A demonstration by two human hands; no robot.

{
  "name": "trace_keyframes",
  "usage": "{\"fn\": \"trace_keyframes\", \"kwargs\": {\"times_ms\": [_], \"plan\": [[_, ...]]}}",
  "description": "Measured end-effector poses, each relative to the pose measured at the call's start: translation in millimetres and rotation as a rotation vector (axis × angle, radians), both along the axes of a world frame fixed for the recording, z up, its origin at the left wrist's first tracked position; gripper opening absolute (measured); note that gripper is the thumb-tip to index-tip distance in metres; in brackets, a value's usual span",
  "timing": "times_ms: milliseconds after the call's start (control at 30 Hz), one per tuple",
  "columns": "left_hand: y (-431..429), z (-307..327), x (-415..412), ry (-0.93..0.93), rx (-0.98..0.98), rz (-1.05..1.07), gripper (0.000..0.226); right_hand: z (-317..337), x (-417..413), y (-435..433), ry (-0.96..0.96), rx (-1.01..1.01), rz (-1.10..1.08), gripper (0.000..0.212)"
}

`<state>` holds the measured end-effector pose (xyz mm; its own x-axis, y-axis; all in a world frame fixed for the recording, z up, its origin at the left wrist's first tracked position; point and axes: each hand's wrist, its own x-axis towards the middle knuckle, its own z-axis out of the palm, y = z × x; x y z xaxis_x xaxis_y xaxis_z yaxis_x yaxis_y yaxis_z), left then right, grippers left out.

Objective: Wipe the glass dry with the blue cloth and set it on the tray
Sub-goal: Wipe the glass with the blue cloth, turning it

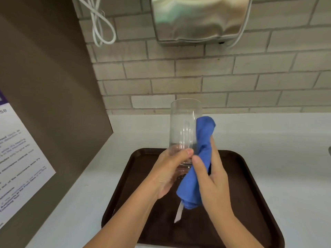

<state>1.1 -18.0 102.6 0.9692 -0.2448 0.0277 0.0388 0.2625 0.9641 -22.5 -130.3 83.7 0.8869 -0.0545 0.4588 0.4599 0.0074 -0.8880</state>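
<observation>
Glass [185, 122], clear and tall, held upright above the far edge of the tray [250, 185], not resting on it. Left hand [168, 174] wraps the lower part of the glass, thumb laid across the near side, fingers curled round behind; base sits inside the grip. Right hand [211, 178] just beside it, closed round a bunched blue cloth [202, 154], thumb on the near side, fingers along the right. Cloth runs as a thick roll up past the fingertips and presses against the right wall of the glass about halfway up; its lower end hangs out below the palm, with a white tag [178, 213] dangling from it. Rim of the glass stands clear above both hands, open end up. Tray: dark brown, raised lip, rounded corners, lying on a pale counter [286, 140]; bare tray floor open under and to the right of the right hand. To the left of the left hand, a strip of counter, then a brown panel [53, 86] carrying a printed notice [18, 158], text too blurred to read. Beyond the hands, counter meets a tiled wall [197, 77]. High above, a metal wall unit [198, 18] and a looped white cable [100, 24].
</observation>
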Motion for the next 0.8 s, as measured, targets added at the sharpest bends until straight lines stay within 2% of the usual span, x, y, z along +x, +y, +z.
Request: {"fn": "trace_keyframes", "kwargs": {"times_ms": [100, 167, 200, 300, 400, 533, 567, 700, 800], "plan": [[-4.2, -5.1, -0.8, 0.029, 0.018, -0.008, 0.028, 13.6, 4.0, 1.1, -0.187, -0.263, -0.037, 0.046], [-6.9, -7.5, -2.3, 0.038, -0.001, -0.015, 0.026, 27.7, 20.2, 0.6, -0.218, -0.392, -0.056, 0.042], [-7.5, -8.4, -2.8, 0.042, -0.015, -0.017, 0.026, 36.4, 30.2, -0.1, -0.189, -0.384, -0.049, 0.042], [-6.3, -10.0, -3.2, 0.063, -0.045, -0.009, 0.044, 57.7, 59.7, -3.1, 0.007, -0.113, -0.021, 0.044], [0.0, -8.0, -2.2, 0.044, -0.034, 0.002, 0.054, 52.4, 60.8, -3.2, 0.247, 0.146, 0.029, 0.041], [13.7, 2.1, 4.2, -0.001, -0.031, -0.024, 0.029, 28.0, 26.8, 13.8, 0.45, 0.398, 0.162, 0.04], [15.8, 4.4, 5.5, -0.001, -0.016, -0.035, 0.029, 25.3, 20.6, 17.5, 0.485, 0.464, 0.167, 0.041], [13.3, 8.7, 7.5, 0.003, 0.096, -0.032, 0.044, 28.8, 20.6, 27.5, 0.593, 0.674, 0.097, 0.047], [5.4, 13.9, 3.2, -0.016, 0.18, 0.143, 0.074, 23.4, 21.5, 22.9, 0.619, 0.757, 0.062, 0.05]]}}
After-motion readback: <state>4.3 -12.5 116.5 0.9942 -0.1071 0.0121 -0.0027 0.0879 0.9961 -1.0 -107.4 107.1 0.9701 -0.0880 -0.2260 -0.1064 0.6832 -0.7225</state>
